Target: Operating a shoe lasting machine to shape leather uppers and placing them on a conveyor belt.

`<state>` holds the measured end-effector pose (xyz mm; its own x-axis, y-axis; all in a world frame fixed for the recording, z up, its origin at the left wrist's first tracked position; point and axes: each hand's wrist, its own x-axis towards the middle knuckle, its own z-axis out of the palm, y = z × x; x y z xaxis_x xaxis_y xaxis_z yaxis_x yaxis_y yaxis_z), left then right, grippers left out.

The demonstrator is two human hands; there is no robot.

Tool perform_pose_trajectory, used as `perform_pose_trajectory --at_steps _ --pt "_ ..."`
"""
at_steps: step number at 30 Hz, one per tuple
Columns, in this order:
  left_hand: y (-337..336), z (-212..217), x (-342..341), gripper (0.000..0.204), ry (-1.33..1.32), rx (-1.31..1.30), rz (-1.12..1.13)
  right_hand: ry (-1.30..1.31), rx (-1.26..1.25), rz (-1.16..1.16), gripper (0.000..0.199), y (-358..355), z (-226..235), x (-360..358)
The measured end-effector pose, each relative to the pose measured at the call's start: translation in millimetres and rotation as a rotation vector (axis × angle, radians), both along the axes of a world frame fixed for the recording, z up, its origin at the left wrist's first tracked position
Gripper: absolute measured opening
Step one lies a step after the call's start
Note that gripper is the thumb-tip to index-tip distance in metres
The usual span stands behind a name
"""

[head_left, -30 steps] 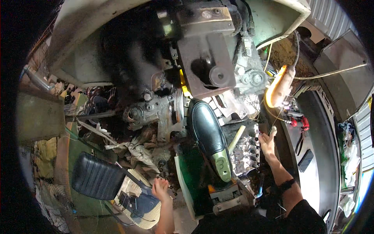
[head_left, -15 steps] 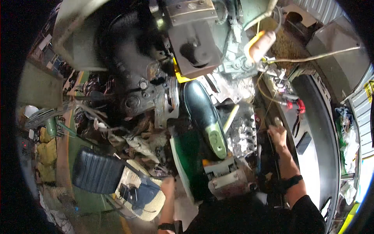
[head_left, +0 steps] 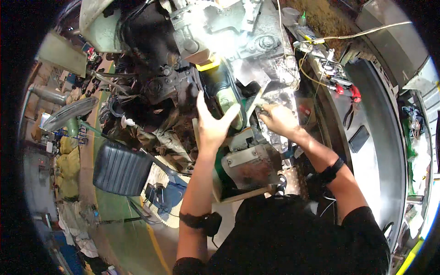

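Black shoe (head_left: 211, 79) on green last (head_left: 226, 97), toe end by yellow part (head_left: 209, 65) of machine (head_left: 257, 46). Left hand (head_left: 213, 129) open, thumb and fingers spread around heel end. Right hand (head_left: 280, 120) with fingers curled beside pale handle (head_left: 255, 101); cannot tell whether gripping it. Farther right, dark phone (head_left: 359, 139) on bench (head_left: 367, 176). Left, black chair back (head_left: 122, 168).

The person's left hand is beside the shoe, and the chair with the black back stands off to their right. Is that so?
Not quite: the chair stands to their left, as the head view shows. The left hand is beside the shoe.
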<state>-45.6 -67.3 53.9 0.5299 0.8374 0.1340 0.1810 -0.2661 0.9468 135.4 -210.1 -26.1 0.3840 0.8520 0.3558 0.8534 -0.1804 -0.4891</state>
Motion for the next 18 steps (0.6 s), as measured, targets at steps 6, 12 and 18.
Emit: perform_pose_trajectory --at_steps 6,12,18 --pt "-15.3 -15.6 20.7 0.12 0.209 0.324 0.031 0.078 0.141 -0.004 0.03 -10.9 13.4 -10.9" --pt "-14.8 -18.5 25.8 0.114 0.229 0.452 0.084 0.177 0.371 -0.035 0.011 -8.8 9.6 -6.9" --pt "-23.7 -12.8 27.0 0.114 0.274 0.391 0.092 0.21 0.523 -0.006 0.016 -10.5 5.4 -4.3"
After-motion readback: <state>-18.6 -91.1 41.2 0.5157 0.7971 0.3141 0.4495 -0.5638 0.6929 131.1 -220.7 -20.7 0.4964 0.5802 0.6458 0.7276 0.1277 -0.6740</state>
